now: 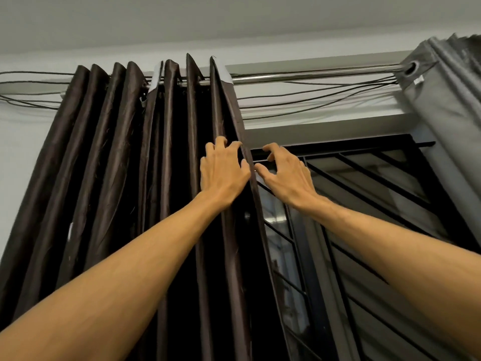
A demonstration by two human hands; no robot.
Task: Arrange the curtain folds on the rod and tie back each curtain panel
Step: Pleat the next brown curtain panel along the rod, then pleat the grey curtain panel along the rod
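Brown curtain panel [104, 157] is hanging gathered on the rod [312, 74]; we are judging folds underway, tie-backs pending. Left hand [223, 173] is gripping its leading fold [223, 113]. Right hand [289, 175] is curling just beside it; we cannot tell whether it is pinching.

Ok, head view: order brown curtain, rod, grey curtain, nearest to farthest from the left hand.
1. Brown curtain, its edge held by the left hand.
2. Rod, overhead.
3. Grey curtain, far upper right.

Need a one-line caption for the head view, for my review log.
Left hand grips the inner edge of the brown curtain below the rod; right hand curls beside it.
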